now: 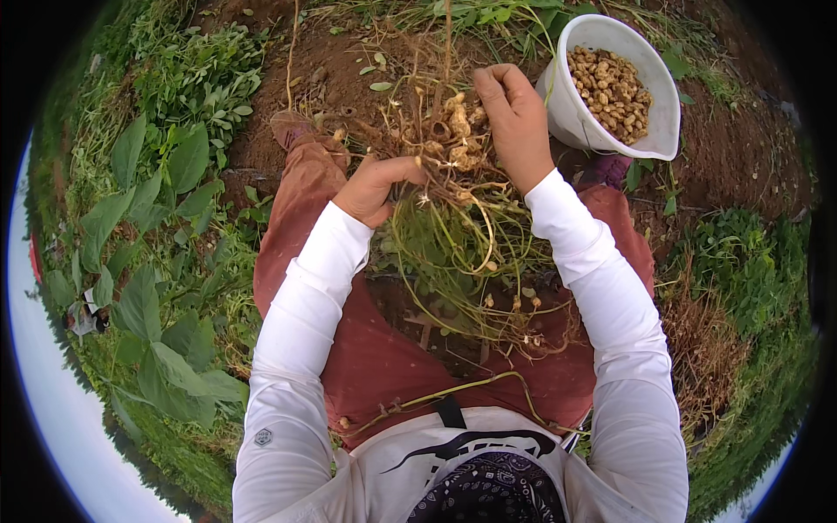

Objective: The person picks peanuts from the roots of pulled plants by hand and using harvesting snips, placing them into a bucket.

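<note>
An uprooted peanut plant (444, 255) hangs between my knees, its roots and pods turned up and away from me. My left hand (379, 186) is closed around the stems just below the roots. At the right side of the root mass, my right hand (516, 118) has its thumb and index finger bent together beside a cluster of peanut pods (461, 124); whether a pod is between the fingertips cannot be told. A white plastic bucket (556, 98) partly filled with unshelled peanuts (611, 95) stands tilted just beyond my right hand.
Brown soil (353, 55) with scattered leaves lies ahead. Broad-leaved green plants (140, 294) rise close on the left, and cut peanut foliage (196, 85) lies at the upper left. Dry brown stems (703, 340) are at the right. A loose stem (458, 386) crosses my lap.
</note>
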A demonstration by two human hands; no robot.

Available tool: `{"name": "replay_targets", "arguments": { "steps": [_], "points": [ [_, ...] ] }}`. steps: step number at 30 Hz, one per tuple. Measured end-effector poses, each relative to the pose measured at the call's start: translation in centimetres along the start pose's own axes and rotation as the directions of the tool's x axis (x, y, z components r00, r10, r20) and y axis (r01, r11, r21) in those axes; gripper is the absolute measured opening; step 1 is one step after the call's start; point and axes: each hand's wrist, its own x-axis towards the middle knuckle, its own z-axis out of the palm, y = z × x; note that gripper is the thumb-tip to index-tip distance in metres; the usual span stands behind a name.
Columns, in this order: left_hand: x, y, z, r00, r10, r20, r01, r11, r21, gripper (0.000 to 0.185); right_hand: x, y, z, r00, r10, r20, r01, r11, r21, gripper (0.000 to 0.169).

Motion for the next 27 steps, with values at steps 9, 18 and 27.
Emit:
{"name": "replay_targets", "arguments": {
  "steps": [9, 18, 27],
  "points": [
    [-0.2, -0.9, -0.6, 0.998, 0.014, 0.054, -0.017, 0.998, 0.064, 0.008, -0.6, -0.6, 0.5, 0.977, -0.188, -0.105, 0.151, 0.947, -0.285, 0.022],
    [-0.8, -1.8, -0.8, 0.998, 0.023, 0.054, -0.017, 0.994, -0.104, 0.012, 0.1, 0.4, -0.6, 0.660, 0.678, 0.324, -0.699, 0.398, 0.594, 0.032],
    [-0.6, -2.3, -3.0, 0.929, 0.136, 0.343, -0.088, 0.985, -0.151, 0.028, 0.1, -1.3, -0.5, 0.979, -0.158, -0.129, 0.107, 0.937, -0.334, 0.032]
  ]
}}
